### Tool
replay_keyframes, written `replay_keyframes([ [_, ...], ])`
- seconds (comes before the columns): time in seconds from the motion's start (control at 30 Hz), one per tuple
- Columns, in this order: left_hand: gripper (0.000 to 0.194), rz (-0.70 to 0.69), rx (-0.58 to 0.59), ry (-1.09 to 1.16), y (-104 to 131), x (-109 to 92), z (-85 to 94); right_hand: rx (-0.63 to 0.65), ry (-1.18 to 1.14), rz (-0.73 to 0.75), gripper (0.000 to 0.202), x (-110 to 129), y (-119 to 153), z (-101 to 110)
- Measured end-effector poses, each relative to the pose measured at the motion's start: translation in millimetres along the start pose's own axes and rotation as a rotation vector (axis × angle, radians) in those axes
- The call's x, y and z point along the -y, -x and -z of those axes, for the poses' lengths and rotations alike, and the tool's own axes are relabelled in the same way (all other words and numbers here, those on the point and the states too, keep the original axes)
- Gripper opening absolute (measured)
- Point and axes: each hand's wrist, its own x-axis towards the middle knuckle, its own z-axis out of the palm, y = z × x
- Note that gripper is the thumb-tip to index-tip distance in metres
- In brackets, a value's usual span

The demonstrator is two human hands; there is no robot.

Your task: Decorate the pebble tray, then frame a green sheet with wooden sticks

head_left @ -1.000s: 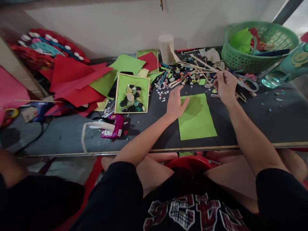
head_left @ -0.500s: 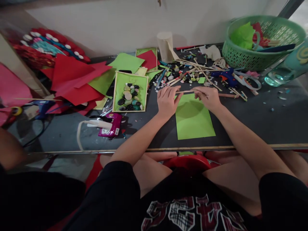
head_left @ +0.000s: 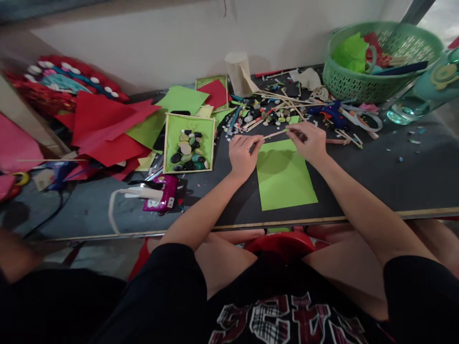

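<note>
A thin wooden stick spans the gap between my two hands. My left hand is closed on its left end, and my right hand pinches the other end, held a bit higher. Just below the stick, a sheet of light green paper lies flat on the dark table. Left of my left hand is a green panel framed with pale sticks, bearing a cluster of coloured pebbles.
Loose pebbles and sticks litter the back, beside a paper roll. A blue glue gun, scissors, a green basket and a bottle stand right. Leftward lie red paper and a purple power socket. Another person's arm shows.
The stick has gone from nearly level to tilted, its right end higher. My right hand has risen slightly, and the whole view has shifted a little.
</note>
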Motion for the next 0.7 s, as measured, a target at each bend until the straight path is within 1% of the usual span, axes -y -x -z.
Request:
replay_keyframes([
  [0.07,0.044,0.024,-0.01,-0.016,0.3,-1.1,1.9,0.001,0.011,0.018,0.035,0.5,-1.1,1.5],
  [0.13,0.045,0.038,0.011,-0.06,0.4,-3.1,4.1,0.004,0.026,0.025,0.034,0.7,-1.7,1.8],
  [0.23,0.046,0.008,0.091,-0.098,0.0,-6.0,6.6,0.042,0.021,0.025,0.03,2.0,-0.7,-0.1],
  [0.4,0.047,-0.124,0.264,-0.074,-1.1,-8.9,5.0,0.083,-0.082,0.076,0.024,7.7,2.7,-7.0],
  [0.47,0.047,-0.117,0.317,-0.09,-1.4,-9.8,3.6,0.099,-0.106,0.088,0.025,9.7,3.2,-8.8],
  [0.57,0.044,-0.077,0.331,-0.113,-1.7,-11.1,3.7,0.128,-0.107,0.099,0.025,11.5,3.1,-8.3],
  [0.7,0.046,-0.089,0.257,-0.102,-0.7,-12.2,6.9,0.142,-0.069,0.126,0.027,12.9,2.7,-5.5],
])
